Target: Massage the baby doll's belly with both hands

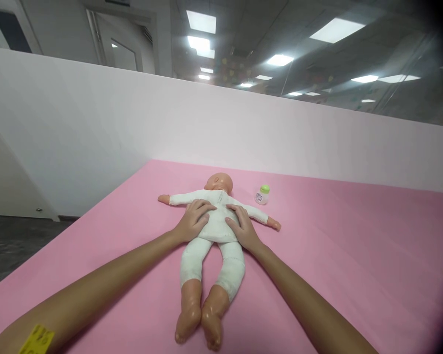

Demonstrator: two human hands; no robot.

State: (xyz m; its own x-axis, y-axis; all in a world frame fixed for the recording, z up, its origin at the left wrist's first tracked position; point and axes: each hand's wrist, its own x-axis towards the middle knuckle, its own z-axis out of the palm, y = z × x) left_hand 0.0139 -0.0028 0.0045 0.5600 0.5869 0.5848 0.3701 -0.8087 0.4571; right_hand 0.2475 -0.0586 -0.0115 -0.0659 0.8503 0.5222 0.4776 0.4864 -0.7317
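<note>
1. Doll [218,227]: lies stretched out at the middle of a pink surface [339,265], head [223,182] at the far end and bare feet [211,327] at the near end. The torso, arms and legs are white cloth; the head, hands and feet are smooth and skin-toned. An ear shows on the head.
2. Doll arms: both extend outward, one to the left, one to the right.
3. Left hand [194,220]: laid on the left side of the doll's torso. Fingers are extended, slightly bent and a little parted; they rest on the cloth without gripping it.
4. Right hand [244,229]: laid on the right side of the torso. Fingers are likewise extended and loosely spread, in contact without a grip. A strip of cloth separates the two hands.
5. Bottle [262,195]: stands to the right of the doll's head, apart from it; clear body, printed label, green cap.
6. White partition [251,132]: borders the far edge of the surface.
7. Yellow tag [37,340]: at the left forearm, near left.
</note>
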